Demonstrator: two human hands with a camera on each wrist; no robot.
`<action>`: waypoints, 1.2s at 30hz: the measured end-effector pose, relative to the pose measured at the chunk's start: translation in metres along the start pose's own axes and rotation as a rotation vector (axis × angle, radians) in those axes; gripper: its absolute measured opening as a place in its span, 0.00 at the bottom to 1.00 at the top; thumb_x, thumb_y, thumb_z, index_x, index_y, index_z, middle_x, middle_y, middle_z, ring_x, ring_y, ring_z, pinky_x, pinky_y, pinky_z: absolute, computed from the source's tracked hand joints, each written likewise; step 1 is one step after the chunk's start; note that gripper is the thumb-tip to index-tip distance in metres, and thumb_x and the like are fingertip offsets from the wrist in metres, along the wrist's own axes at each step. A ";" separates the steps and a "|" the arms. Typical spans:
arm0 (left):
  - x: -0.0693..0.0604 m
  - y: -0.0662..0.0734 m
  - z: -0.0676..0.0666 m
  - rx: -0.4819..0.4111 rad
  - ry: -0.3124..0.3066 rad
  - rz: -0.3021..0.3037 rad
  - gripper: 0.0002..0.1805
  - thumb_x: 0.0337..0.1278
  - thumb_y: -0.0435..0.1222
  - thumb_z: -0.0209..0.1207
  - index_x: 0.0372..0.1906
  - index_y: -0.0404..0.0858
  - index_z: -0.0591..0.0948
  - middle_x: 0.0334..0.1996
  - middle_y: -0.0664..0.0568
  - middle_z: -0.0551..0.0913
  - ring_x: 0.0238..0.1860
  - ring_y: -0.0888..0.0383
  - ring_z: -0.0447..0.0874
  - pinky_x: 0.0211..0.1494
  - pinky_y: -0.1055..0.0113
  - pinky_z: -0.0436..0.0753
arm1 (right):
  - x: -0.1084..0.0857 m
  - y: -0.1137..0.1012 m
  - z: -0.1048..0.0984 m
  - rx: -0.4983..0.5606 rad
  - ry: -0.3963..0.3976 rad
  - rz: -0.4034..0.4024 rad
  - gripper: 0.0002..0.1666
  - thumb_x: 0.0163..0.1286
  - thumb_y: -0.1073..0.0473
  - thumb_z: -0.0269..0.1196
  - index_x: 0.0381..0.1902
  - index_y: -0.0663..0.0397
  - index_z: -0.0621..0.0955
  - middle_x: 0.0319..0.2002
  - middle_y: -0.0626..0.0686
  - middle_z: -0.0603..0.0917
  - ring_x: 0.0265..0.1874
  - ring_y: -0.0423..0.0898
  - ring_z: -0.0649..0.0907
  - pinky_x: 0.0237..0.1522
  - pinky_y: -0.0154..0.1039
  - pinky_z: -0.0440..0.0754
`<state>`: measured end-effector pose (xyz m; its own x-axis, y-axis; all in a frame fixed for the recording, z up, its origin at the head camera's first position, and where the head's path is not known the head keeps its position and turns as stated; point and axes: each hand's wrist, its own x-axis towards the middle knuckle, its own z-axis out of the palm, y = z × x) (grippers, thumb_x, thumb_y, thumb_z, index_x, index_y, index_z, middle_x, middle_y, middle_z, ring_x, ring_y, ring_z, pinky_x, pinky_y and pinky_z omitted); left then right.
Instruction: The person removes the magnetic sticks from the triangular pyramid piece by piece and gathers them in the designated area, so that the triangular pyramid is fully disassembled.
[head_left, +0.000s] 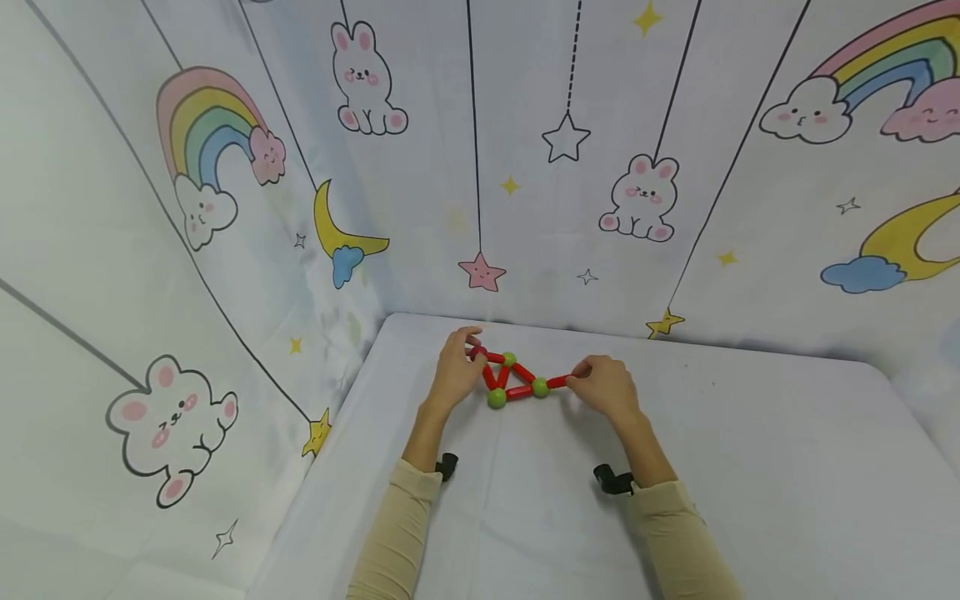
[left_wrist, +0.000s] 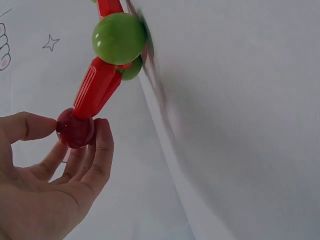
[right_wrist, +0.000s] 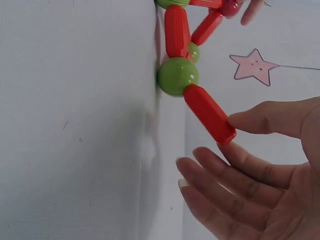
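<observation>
Red rods and balls are joined into a linked figure, with a green ball [head_left: 497, 398] at its near corner and another green ball [head_left: 540, 387] to its right. My left hand [head_left: 456, 371] pinches the dark red ball [left_wrist: 75, 128] at the left end between thumb and fingers. At the right end, a red rod [right_wrist: 209, 114] slants out from a green ball [right_wrist: 177, 76]; my right hand [head_left: 606, 386] pinches its free end between thumb and index finger. In the right wrist view the other fingers of that hand are spread below the rod.
The figure is near the back edge of a white-covered table [head_left: 750, 467]. Behind it hangs a white cloth [head_left: 525, 225] printed with rabbits, stars and rainbows. A black wrist mount [head_left: 447, 467] is on the left arm, another [head_left: 613, 480] on the right.
</observation>
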<state>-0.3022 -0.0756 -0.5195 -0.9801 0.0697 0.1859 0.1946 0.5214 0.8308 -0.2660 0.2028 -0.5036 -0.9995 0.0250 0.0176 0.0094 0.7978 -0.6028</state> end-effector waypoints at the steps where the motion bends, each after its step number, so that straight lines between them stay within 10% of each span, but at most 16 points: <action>1: 0.000 -0.001 -0.001 0.001 0.001 -0.008 0.25 0.70 0.31 0.57 0.70 0.41 0.73 0.55 0.47 0.79 0.55 0.49 0.81 0.55 0.56 0.86 | 0.001 0.001 0.000 -0.004 -0.014 0.005 0.13 0.65 0.52 0.68 0.39 0.56 0.88 0.36 0.53 0.88 0.34 0.51 0.84 0.32 0.45 0.79; 36: -0.001 -0.024 -0.020 0.028 -0.254 -0.130 0.21 0.68 0.26 0.58 0.64 0.31 0.77 0.52 0.40 0.86 0.51 0.47 0.86 0.54 0.55 0.85 | 0.004 0.037 -0.019 0.008 -0.251 0.038 0.08 0.64 0.55 0.71 0.37 0.53 0.91 0.36 0.51 0.88 0.38 0.51 0.81 0.37 0.44 0.80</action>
<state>-0.3052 -0.1049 -0.5291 -0.9757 0.2100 -0.0618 0.0690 0.5632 0.8235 -0.2690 0.2438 -0.5103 -0.9745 -0.0958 -0.2030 0.0480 0.7946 -0.6053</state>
